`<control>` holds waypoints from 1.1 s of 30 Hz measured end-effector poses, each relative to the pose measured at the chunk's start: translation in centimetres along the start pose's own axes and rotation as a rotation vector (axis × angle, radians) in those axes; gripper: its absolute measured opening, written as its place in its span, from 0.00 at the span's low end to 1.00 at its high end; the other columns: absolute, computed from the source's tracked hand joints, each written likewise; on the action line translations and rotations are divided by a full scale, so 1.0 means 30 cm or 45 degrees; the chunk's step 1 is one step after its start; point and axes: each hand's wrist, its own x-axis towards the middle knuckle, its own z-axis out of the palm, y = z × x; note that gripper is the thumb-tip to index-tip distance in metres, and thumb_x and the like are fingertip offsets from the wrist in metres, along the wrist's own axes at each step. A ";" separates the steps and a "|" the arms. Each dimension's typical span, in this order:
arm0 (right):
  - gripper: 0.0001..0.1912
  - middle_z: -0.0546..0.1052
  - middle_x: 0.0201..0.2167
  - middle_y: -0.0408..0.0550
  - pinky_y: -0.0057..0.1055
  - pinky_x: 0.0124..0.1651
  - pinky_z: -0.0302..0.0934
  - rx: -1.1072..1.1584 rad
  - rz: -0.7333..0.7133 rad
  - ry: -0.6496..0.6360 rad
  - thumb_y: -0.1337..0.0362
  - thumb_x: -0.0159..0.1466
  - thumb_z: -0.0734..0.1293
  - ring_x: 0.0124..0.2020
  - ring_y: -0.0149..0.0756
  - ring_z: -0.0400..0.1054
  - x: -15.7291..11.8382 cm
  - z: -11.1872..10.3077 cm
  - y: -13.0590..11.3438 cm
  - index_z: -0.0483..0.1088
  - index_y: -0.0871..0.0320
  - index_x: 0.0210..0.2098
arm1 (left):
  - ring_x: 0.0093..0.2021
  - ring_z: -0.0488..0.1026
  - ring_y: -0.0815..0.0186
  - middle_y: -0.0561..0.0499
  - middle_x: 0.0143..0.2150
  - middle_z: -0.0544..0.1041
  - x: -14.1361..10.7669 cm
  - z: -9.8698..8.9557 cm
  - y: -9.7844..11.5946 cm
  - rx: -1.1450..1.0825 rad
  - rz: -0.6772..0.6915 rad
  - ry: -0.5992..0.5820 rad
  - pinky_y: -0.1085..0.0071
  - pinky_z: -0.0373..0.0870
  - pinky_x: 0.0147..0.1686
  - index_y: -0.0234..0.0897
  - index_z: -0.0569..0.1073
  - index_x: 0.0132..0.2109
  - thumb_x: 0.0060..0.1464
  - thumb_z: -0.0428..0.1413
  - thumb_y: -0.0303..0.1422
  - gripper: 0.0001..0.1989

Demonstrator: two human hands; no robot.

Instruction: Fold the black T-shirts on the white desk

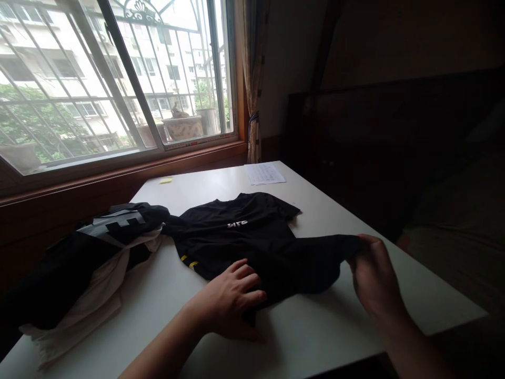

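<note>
A black shirt (pixel 240 245) is spread across the middle of the table (pixel 315 347), with the collar at the far side and the white lettering (pixel 237 224) on its chest facing up. The right hand (pixel 373 273) has a corner of its near right part clamped between thumb and fingers, raised off the surface; the left hand (pixel 236 295) rests on the near edge with its fingers slightly apart, and whether it pinches any cloth cannot be told. Judging by how it lies, the far half is laid out fairly smoothly, while the near part is not yet settled and no finished fold shows. To the left, a loose heap of dark and pale clothes (pixel 59 279) looks unsorted. The tabletop is white and glossy, with a printed sheet (pixel 265 173) and a small yellow note (pixel 166 180) towards its far edge. Beyond it, a barred window (pixel 134 79) lights the room, beside a tied curtain (pixel 254 79); the right side is too dark to make out clearly.
</note>
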 end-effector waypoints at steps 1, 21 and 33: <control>0.16 0.73 0.42 0.45 0.36 0.37 0.70 0.021 0.062 0.037 0.52 0.63 0.71 0.41 0.40 0.71 0.003 0.004 0.009 0.70 0.49 0.47 | 0.46 0.70 0.56 0.48 0.43 0.74 0.007 0.004 0.012 0.017 0.017 -0.020 0.54 0.64 0.56 0.40 0.73 0.44 0.50 0.63 0.53 0.23; 0.22 0.75 0.39 0.50 0.37 0.37 0.65 -0.435 -0.054 -0.107 0.41 0.65 0.64 0.38 0.44 0.70 -0.050 0.056 0.004 0.65 0.52 0.44 | 0.33 0.69 0.67 0.52 0.34 0.73 -0.247 -0.238 -0.194 -0.131 -0.643 0.182 0.73 0.67 0.33 0.37 0.71 0.38 0.57 0.51 0.26 0.05; 0.15 0.72 0.33 0.43 0.33 0.28 0.61 -0.181 -0.007 -0.095 0.48 0.64 0.67 0.30 0.38 0.66 -0.086 0.013 -0.041 0.69 0.51 0.43 | 0.34 0.76 0.68 0.52 0.37 0.79 -0.426 -0.267 0.159 -0.289 -0.810 0.308 0.78 0.74 0.36 0.44 0.76 0.46 0.67 0.52 0.38 0.09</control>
